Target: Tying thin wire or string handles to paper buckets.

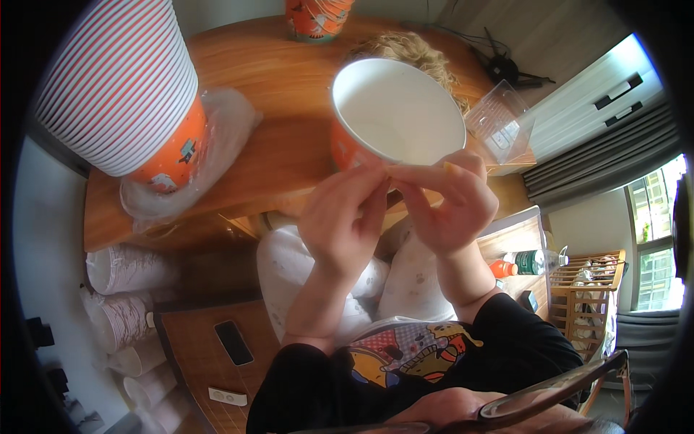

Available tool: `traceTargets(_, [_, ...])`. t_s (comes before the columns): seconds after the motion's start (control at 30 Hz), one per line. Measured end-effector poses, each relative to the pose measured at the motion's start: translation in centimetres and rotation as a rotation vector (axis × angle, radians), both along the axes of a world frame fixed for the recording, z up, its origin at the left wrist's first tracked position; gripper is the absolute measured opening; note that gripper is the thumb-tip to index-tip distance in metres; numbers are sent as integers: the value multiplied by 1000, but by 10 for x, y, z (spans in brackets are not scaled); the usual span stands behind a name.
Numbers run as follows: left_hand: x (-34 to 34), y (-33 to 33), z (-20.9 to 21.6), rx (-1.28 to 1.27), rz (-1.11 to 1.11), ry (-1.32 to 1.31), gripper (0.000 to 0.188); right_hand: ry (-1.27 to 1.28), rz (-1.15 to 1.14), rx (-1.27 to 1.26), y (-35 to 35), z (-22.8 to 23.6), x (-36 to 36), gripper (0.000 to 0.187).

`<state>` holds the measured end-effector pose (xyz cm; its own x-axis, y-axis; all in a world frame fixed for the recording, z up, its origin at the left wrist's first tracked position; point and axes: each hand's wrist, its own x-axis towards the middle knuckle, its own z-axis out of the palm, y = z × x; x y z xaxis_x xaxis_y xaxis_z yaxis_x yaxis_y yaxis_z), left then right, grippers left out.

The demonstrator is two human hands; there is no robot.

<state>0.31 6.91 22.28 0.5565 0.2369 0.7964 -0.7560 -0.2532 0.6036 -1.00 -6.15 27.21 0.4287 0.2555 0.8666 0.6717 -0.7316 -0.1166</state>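
Note:
My left hand [343, 210] and my right hand [452, 206] meet in front of me, their fingertips pinched together. Whatever lies between the fingertips is too small or hidden to make out. Just beyond them on the wooden table stands a large orange paper bucket [347, 150] with a white rim and white inside; my fingers overlap its near edge. A tangled heap of tan, straw-like strands [408, 50] lies behind the bucket, partly covered by it.
At left, a tall stack of orange paper buckets [123, 94] leans in a clear plastic bag [224, 137]. Another orange bucket [318, 18] stands far back. A clear plastic box [502, 123] sits at the table's right edge. Below left are a phone [233, 343] and more stacked buckets [119, 315].

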Motion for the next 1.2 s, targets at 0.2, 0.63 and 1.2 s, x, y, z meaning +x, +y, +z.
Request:
traceTargets(0.2, [3, 2, 1, 43, 4, -64, 23, -71, 101, -40, -6, 2, 9, 61])
traceTargets(0.63, [-2, -1, 5, -143, -219, 207, 10, -48, 91, 36, -12, -4, 1, 58])
traceTargets(1.2, [-8, 1, 11, 12, -129, 91, 18, 25, 39, 82, -6, -3, 0, 47])
